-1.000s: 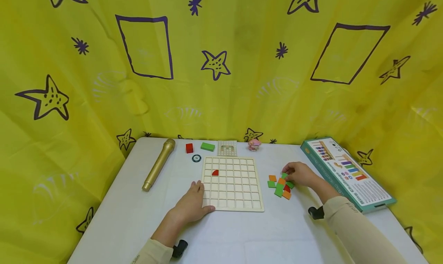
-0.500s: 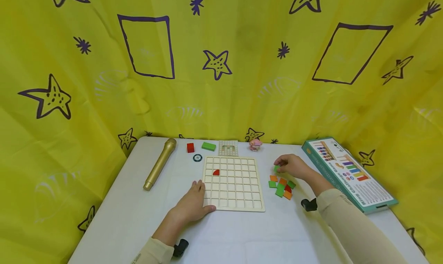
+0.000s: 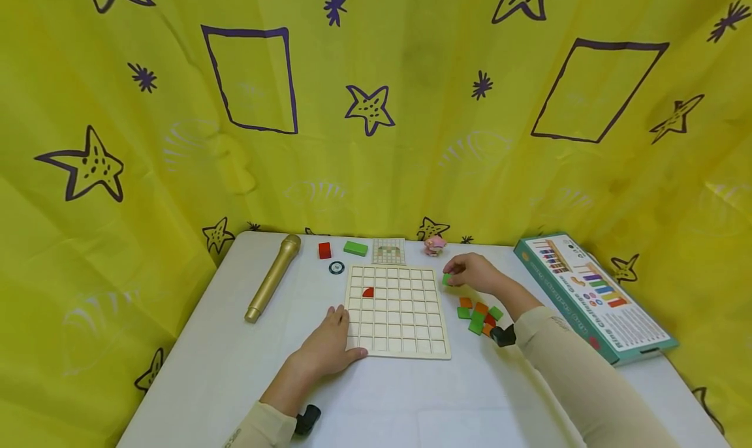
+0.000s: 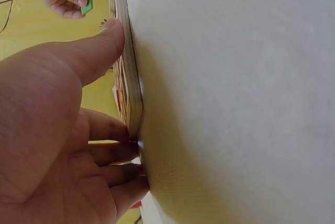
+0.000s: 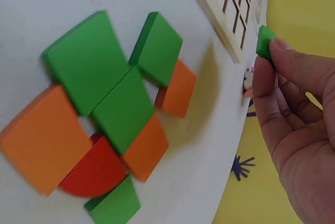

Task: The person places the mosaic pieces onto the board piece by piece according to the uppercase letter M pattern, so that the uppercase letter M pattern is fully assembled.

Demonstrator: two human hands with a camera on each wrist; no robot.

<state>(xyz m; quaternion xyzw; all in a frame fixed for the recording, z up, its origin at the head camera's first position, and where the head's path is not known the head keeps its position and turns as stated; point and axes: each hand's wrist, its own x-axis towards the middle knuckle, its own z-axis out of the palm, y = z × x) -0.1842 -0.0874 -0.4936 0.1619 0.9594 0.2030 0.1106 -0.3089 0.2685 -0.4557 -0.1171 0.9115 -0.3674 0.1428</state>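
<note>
Head view: right hand point(image 3: 476, 275) is extended forward, forearm angled in from 5 o'clock; a small green tile point(image 3: 446, 279) is pinched at the fingertips, just off the grid board's point(image 3: 397, 311) 3 o'clock edge. Left hand point(image 3: 329, 347) is laid flat, fingers relaxed, pressed against the board's 8 o'clock corner. Loose tiles point(image 3: 478, 316) are heaped at the board's 4 o'clock.

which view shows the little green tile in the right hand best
The right wrist view: the green tile is close and sharp, pinched at the fingertips of the right hand beside the grid board. In the head view it is a small green speck; in the left wrist view, small and far off.
</note>
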